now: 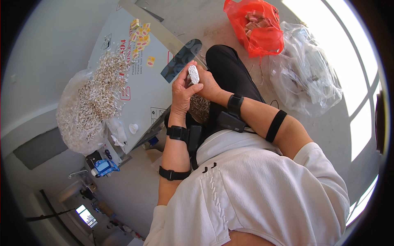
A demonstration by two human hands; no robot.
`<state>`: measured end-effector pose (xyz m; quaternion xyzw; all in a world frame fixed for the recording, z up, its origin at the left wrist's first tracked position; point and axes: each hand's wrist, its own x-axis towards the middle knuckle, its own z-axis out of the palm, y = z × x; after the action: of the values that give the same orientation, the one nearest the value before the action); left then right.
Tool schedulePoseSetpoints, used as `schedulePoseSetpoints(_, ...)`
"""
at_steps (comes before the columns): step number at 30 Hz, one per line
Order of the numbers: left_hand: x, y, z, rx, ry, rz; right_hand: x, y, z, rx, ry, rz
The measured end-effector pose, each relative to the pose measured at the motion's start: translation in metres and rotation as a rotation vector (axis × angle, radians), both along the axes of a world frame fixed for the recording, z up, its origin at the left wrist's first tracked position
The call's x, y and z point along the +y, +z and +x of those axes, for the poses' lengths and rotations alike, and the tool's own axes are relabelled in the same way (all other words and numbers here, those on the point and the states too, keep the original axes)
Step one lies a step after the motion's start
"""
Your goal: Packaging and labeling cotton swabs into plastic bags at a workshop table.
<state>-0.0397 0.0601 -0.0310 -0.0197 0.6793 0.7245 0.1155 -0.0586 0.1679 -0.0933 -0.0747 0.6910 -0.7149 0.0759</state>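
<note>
"Swabs, white-tipped and packed into one tight bundle (pixel 193 74): are they between the fingers?"

"Yes, of both hands. The bare left hand (pixel 179 92) curls round one side, its thumb laid across below; the bare right hand (pixel 209 87) wraps the other. Both are gripping the bundle, white tips facing up. How the hidden fingers lie, I can't make out."

"How far along does it look?"

"Far from finished, I'd judge — one bundle is gathered, while a sprawling heap of loose, off-white cotton swabs (pixel 108 78), left of the fingers, looks yet to be sorted. It lies partly on a crumpled clear plastic bag (pixel 67 119). A brownish, bristly mass (pixel 200 108) shows just below the fingers (half hidden, so I won't say what holds it)."

"Anything that seems done?"

"Perhaps the small, pinkish packed blocks (pixel 255 22) in the bright red plastic bag (pixel 269 47), beyond the fingers to the right; that is only my reading."

"And the counts?"

"Two hands, one held bundle, one heap, one red bag. Two clear bags: the one by the heap and a see-through, rumpled plastic bag (pixel 303 74) right of the fingers. One dark, ring-patterned sheet (pixel 176 65) just beyond the left fingertips. Small yellow-and-white paper cards (pixel 141 39) farther up and left — roughly a dozen, overlapping — plus one lone card (pixel 151 61) nearer the fingers. Loose swabs and pinkish blocks: I can't count them reliably."
</note>
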Motion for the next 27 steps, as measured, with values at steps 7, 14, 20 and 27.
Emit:
schedulePoseSetpoints(7,0.001,-0.002,0.0,-0.045,0.04,-0.012,-0.002,-0.011,-0.001,0.033,0.039,0.032)
schedulePoseSetpoints(14,-0.001,-0.005,-0.001,-0.054,0.04,0.015,-0.004,-0.015,-0.002,0.047,0.038,0.019)
schedulePoseSetpoints(20,-0.002,-0.007,0.002,0.061,0.128,-0.021,-0.001,-0.012,-0.003,0.127,-0.033,0.05)
schedulePoseSetpoints(27,-0.011,-0.007,0.003,0.068,0.186,-0.146,-0.001,-0.02,-0.01,0.045,0.05,-0.086)
